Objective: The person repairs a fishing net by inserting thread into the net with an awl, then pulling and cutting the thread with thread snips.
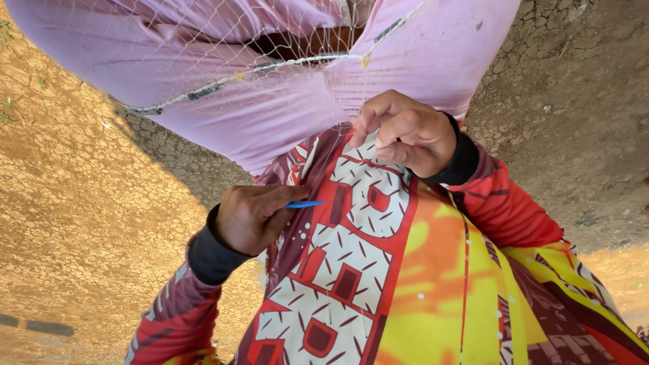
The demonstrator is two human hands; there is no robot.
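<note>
A thin blue plastic netting needle pointed sideways from the closed left hand. A fine white mesh net hung stretched above, pinched by the right hand.

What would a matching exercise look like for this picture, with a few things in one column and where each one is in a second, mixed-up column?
Things:
1. slim blue plastic tool
2. fine white mesh net
3. pale pink cloth
4. cracked dry brown ground

Places:
A. draped across the top, under the net
B. pinched in the left hand
C. at the far left and right edges
D. stretched over the pink cloth, pinched by the right hand

Pairs: 1-B, 2-D, 3-A, 4-C
</note>
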